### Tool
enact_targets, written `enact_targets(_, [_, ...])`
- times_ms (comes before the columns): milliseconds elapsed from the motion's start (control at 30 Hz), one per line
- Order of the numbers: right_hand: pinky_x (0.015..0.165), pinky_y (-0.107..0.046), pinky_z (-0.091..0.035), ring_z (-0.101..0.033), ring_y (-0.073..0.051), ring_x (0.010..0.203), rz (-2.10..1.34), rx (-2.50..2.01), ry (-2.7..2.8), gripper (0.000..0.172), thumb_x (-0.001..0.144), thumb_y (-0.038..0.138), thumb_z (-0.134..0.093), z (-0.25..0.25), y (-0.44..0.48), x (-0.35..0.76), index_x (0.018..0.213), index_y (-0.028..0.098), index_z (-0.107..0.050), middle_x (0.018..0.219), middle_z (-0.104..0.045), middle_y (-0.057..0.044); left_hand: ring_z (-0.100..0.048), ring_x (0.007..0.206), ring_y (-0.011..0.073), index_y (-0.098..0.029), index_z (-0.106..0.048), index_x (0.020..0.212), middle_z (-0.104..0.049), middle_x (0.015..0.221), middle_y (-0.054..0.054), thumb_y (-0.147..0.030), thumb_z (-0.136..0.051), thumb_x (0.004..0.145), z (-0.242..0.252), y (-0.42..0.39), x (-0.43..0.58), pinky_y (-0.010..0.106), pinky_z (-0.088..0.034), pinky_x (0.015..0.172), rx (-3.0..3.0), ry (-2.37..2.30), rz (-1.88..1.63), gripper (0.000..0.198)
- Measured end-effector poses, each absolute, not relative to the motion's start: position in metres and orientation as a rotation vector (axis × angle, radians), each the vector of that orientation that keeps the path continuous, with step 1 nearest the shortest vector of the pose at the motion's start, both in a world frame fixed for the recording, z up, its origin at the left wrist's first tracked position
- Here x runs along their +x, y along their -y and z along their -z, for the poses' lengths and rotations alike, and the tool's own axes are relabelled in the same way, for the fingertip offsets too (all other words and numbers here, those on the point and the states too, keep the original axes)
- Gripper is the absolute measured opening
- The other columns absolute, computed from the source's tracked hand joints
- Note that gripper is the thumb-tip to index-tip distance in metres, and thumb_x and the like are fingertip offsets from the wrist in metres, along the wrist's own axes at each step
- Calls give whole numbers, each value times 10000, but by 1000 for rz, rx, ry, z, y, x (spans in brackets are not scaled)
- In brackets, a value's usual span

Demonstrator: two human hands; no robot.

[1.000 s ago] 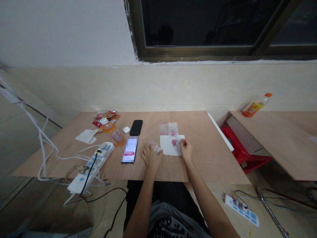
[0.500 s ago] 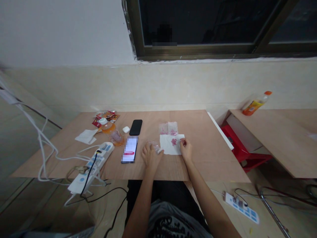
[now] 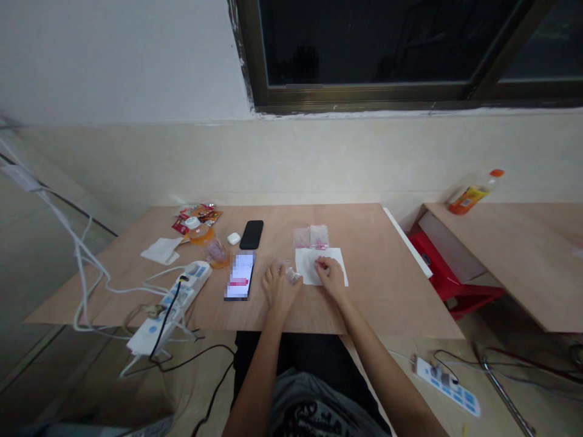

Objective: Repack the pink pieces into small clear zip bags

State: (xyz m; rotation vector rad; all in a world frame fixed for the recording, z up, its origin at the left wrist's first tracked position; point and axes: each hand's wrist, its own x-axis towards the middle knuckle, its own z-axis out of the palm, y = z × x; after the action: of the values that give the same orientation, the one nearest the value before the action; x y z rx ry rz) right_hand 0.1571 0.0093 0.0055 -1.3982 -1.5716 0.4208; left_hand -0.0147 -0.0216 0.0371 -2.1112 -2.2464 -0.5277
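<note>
Resting on the table, my left hand (image 3: 277, 286) is closed on a small clear plastic bag (image 3: 292, 275), which sticks out past its fingers. My right hand (image 3: 332, 277) lies over a sheet of white paper (image 3: 306, 261), its fingertips bunched together. It covers the spot where small pink pieces lay; whatever is between the fingers is hidden. Just behind the paper, two clear zip bags (image 3: 318, 235) lie side by side with some pink bits in them.
Left of my hands lie a lit phone (image 3: 240, 276), a black phone (image 3: 251, 235), a white case (image 3: 234, 238), an orange bottle (image 3: 212, 246), tissue (image 3: 162, 250), snack wrappers (image 3: 199, 213) and a power strip (image 3: 170, 309) with cables. A drink bottle (image 3: 473, 195) stands on the right table.
My right hand has moved left from the paper's right edge onto its middle, over the pink pieces. The paper's right side has shifted slightly. My left hand keeps hold of the bag.
</note>
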Motion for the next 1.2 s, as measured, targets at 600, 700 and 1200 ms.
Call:
enact_targets(600, [676,-288,-428,-570,-173,691,-772,-1284,1589,234,855,374,-502,-11,-12,127,754,201,-623,736,-655,-28,-411,1228,299,-195,-527,1264,-469,1371,116,-362,-581,783,-34,13,6,456,-295,1050,-2297,2129,684,511])
enact_targets(700, [664,-280,-436,-569,-171,690,-768,-1282,1526,257,850,414,-498,-15,-16,137,761,202,-613,739,-649,-29,-428,1195,288,-220,-532,1257,-493,1335,107,-396,-589,794,-36,5,15,445,-308,1036,-2330,2098,706,499])
enact_targets(1200, [784,-327,-332,-558,-218,884,-198,-1809,1689,218,838,328,-541,7,-31,196,949,238,-705,862,-673,-46,-450,1138,267,-194,-473,1300,-499,1241,111,-473,-540,844,-13,-10,30,397,-366,979,-2454,2036,884,539])
